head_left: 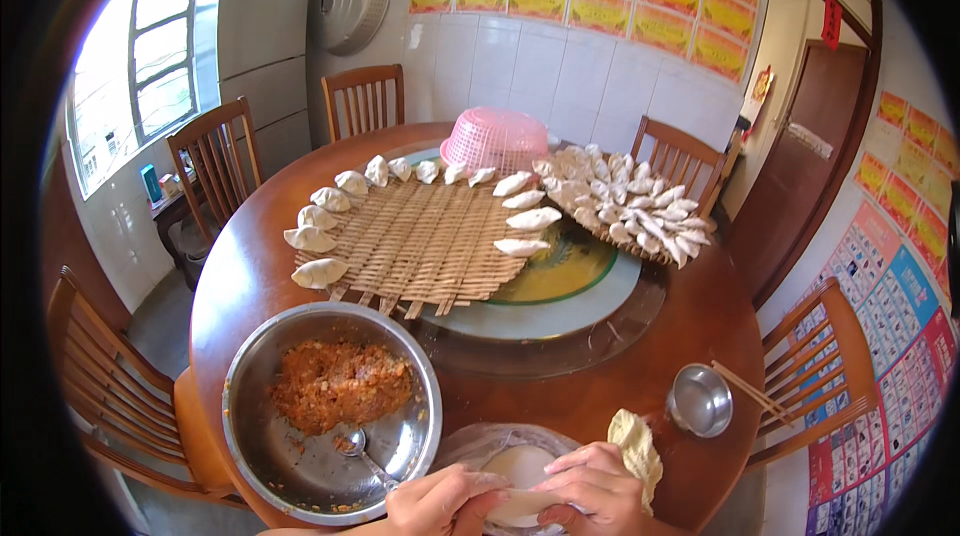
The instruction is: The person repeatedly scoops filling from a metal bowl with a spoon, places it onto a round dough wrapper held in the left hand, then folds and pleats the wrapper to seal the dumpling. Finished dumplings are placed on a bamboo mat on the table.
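Note:
At the table's near edge, my left hand [440, 502] and my right hand [600, 484] both pinch a pale dumpling [522, 508] between fingers and thumbs. Its far side and whatever is inside it are hidden. Just beyond my fingers, a round white dough wrapper [516, 466] lies on a clear plastic bag [470, 444]. A crumpled pale yellow cloth [634, 451] sits against my right hand. Left of my hands stands a wide steel bowl [240, 446] with reddish-orange filling [345, 386] and a metal spoon [365, 456], whose handle points toward my left hand.
A woven tray [410, 236] has dumplings [318, 274] around its edge. Another tray heaped with dumplings [640, 201] and a pink basket [495, 139] share the glass turntable [570, 311]. A small steel bowl [700, 401] and chopsticks [752, 394] lie right. Wooden chairs [820, 366] ring the table.

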